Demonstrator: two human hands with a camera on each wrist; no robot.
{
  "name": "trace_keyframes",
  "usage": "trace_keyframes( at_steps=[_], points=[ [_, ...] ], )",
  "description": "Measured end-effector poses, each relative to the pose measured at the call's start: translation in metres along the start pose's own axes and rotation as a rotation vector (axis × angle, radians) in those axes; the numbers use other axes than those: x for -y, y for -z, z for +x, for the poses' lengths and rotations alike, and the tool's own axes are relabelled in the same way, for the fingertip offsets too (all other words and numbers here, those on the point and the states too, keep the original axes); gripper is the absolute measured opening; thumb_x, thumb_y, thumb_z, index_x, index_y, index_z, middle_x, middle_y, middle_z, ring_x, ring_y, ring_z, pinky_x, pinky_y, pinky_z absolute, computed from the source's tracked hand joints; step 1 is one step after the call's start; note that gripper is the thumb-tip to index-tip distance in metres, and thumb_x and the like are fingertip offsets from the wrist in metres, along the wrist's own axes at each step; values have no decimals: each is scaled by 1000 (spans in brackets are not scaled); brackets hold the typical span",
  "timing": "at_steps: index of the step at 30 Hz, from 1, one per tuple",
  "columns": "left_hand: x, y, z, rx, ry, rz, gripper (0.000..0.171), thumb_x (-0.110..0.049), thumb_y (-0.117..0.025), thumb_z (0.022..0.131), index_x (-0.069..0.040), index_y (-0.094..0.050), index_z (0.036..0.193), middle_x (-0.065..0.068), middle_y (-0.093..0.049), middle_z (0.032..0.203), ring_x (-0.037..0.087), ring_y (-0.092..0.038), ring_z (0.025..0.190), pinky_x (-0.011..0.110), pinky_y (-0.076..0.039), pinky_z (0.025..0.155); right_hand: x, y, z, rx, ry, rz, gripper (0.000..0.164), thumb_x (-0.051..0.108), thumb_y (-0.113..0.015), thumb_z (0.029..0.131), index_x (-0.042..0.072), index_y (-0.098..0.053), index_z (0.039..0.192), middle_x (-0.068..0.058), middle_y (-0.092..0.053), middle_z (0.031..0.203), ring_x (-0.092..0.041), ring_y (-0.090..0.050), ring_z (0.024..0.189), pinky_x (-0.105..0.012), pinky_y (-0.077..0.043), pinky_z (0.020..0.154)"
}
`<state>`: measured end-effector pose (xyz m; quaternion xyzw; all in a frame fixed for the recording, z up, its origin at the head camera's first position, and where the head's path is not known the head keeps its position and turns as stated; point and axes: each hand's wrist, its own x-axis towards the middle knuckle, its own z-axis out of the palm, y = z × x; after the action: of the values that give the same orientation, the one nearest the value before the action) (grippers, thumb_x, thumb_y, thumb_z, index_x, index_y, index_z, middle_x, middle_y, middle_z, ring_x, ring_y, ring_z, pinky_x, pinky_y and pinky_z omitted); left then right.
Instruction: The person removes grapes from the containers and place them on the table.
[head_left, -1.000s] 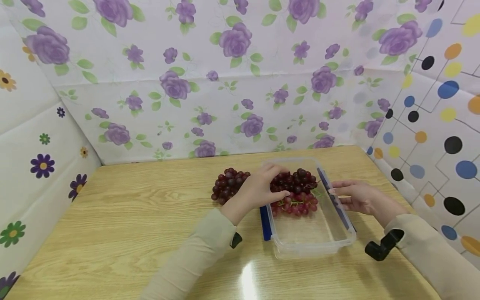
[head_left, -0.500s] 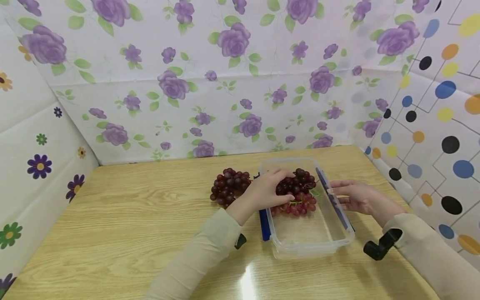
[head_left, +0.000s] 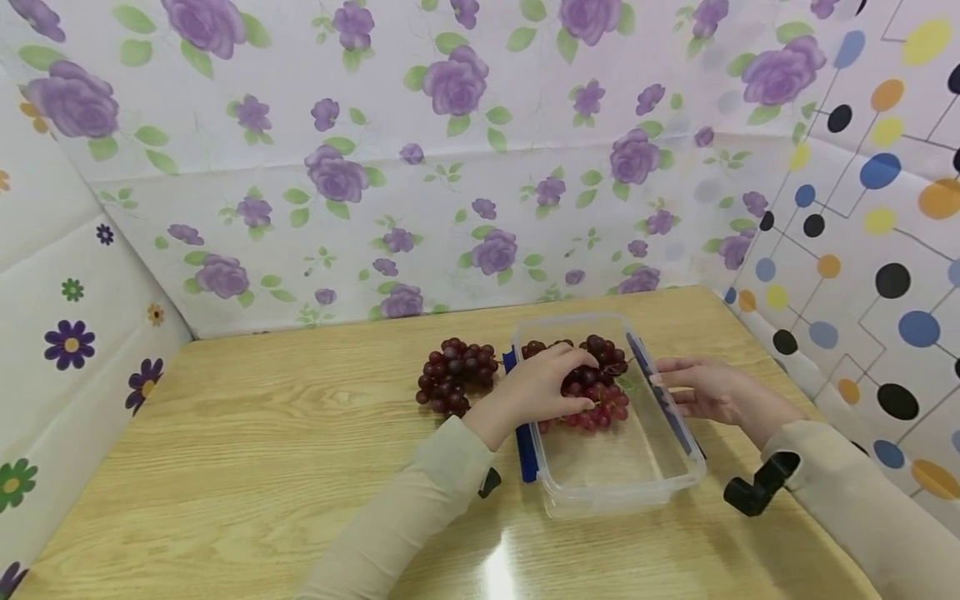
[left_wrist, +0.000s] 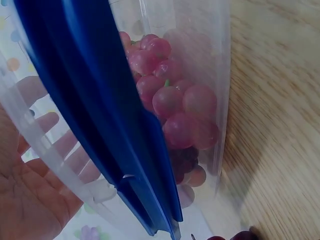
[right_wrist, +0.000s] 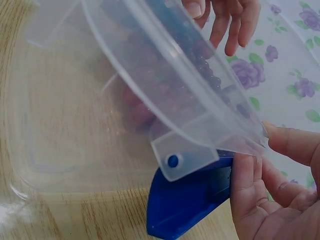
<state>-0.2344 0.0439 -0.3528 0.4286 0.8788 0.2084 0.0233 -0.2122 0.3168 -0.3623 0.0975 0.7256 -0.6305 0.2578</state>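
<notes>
A clear plastic food container [head_left: 630, 489] stands on the wooden table, its blue side latches [head_left: 527, 456] folded out. Inside, at the far end, lie a dark red bunch of grapes [head_left: 604, 352] and a lighter red bunch [head_left: 611, 404]. My left hand [head_left: 542, 385] reaches over the left rim, its fingers loosely bent above the grapes and partly covering them; the left wrist view shows its palm bare. At the right side, my right hand [head_left: 716, 392] pinches the rim, with the thumb [right_wrist: 292, 142] on top and the fingers outside, close to a blue latch [right_wrist: 192, 200].
Another dark bunch of grapes [head_left: 447, 385] lies on the table [head_left: 285, 433] just left of the container. Flower-printed sheeting [head_left: 405, 208] rises behind the table, and a dotted sheet [head_left: 862, 317] runs along the right.
My left hand has moved right and slightly down, farther over the grapes in the container. The right hand keeps its place at the rim. The head view has shifted a little.
</notes>
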Motion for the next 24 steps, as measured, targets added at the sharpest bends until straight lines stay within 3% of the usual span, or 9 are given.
trace_keyframes(
  at_steps=[5, 13, 19, 24],
  points=[
    [0, -1, 3, 29, 16, 13, 48, -34, -67, 89, -17, -53, 131, 5, -55, 127, 15, -57, 98, 30, -49, 79, 1, -1, 0, 7, 0, 8, 70, 19, -60, 94, -2, -20, 147, 5, -56, 99, -9, -58, 81, -24, -53, 72],
    [-2, -4, 10, 84, 52, 36, 47, -34, -66, 89, -20, -52, 132, 4, -49, 138, 20, -53, 121, 35, -48, 94, 0, -1, -1, -5, -2, -3, 69, 20, -60, 94, -2, -22, 147, 6, -57, 97, -9, -58, 81, -24, -53, 72],
    [-4, -9, 17, 118, 62, 44, 47, -34, -66, 89, -20, -52, 132, 3, -53, 131, 14, -58, 101, 30, -49, 83, 2, -3, -2, -20, -9, -7, 72, 20, -60, 94, -2, -18, 148, 6, -55, 98, -8, -57, 79, -23, -53, 72],
    [-3, -14, 23, 145, 65, 68, 48, -34, -66, 89, -21, -51, 133, 2, -53, 130, 14, -58, 103, 28, -49, 86, 2, -3, -3, -23, -13, -3, 71, 20, -59, 94, -2, -19, 148, 6, -54, 98, -8, -56, 79, -23, -53, 71]
  ],
)
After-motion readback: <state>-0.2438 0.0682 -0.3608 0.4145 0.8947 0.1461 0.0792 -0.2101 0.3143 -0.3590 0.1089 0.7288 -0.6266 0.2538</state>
